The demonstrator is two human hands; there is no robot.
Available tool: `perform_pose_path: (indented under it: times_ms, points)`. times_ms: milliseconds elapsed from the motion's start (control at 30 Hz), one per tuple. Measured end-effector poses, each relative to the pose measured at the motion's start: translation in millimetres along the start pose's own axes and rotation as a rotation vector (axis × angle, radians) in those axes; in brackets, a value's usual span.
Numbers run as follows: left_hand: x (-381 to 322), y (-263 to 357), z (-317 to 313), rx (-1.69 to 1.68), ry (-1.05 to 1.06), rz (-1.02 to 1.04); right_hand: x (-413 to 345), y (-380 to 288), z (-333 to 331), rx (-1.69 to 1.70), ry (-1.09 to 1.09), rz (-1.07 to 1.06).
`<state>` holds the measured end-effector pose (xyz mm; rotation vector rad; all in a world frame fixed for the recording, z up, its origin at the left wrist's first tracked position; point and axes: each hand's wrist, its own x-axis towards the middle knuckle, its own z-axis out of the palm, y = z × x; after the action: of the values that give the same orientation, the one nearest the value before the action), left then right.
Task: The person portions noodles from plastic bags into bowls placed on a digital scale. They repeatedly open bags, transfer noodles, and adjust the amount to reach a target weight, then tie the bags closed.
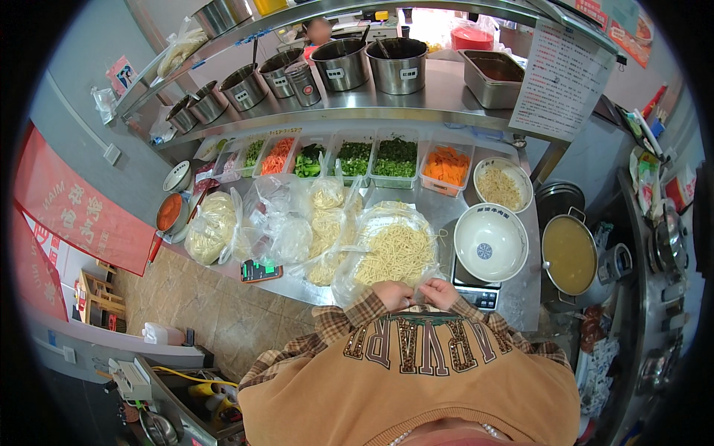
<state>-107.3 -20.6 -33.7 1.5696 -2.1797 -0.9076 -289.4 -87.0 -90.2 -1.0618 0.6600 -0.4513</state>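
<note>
Side by side at the counter's near edge, my left hand (394,294) and my right hand (439,292) pinch the rim of a clear plastic bag (348,284). Loose fresh noodles (397,253) lie spread in the opened bag, just beyond my fingers. To the right of my right hand, a white patterned bowl (491,240) with nothing in it stands on a digital kitchen scale (484,297). Left of the noodles are bagged noodle portions (328,231), crumpled clear bags (290,237) and a larger knotted bag of noodles (211,228).
Plastic tubs of chopped greens (395,161), shredded carrot (277,156) and orange slices (446,167) line the back. A bowl of bean sprouts (502,185) sits right. Steel pots (395,67) stand on the shelf above. A broth pot (569,253) is at right, a phone (261,272) at the front edge.
</note>
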Motion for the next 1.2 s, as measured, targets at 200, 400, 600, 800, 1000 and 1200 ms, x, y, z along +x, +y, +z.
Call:
perform_pose_path:
  times_ms: [200, 400, 600, 800, 1000, 1200]
  points:
    - [-0.3, 1.4, -1.4, 0.012, 0.006, 0.011, 0.1, -0.8, 1.4, -0.020, 0.021, -0.011]
    - [-1.5, 3.9, -3.5, 0.016, 0.020, 0.027, -1.8, -4.4, 4.8, 0.026, 0.024, 0.005]
    - [-1.1, 5.3, -5.6, 0.032, -0.019, 0.003, -2.7, -9.6, 6.6, 0.011, 0.015, 0.028]
    - [-1.3, 5.9, -6.6, 0.020, -0.026, -0.006, -3.3, -6.6, 4.9, 0.002, 0.004, -0.021]
    - [-0.7, 6.2, -7.6, 0.062, -0.038, 0.000, 1.8, 1.8, -5.2, -0.026, -0.046, 0.015]
    - [-0.4, 5.4, -6.6, 0.014, -0.031, 0.001, -1.1, -3.2, 2.7, 0.044, 0.013, 0.028]
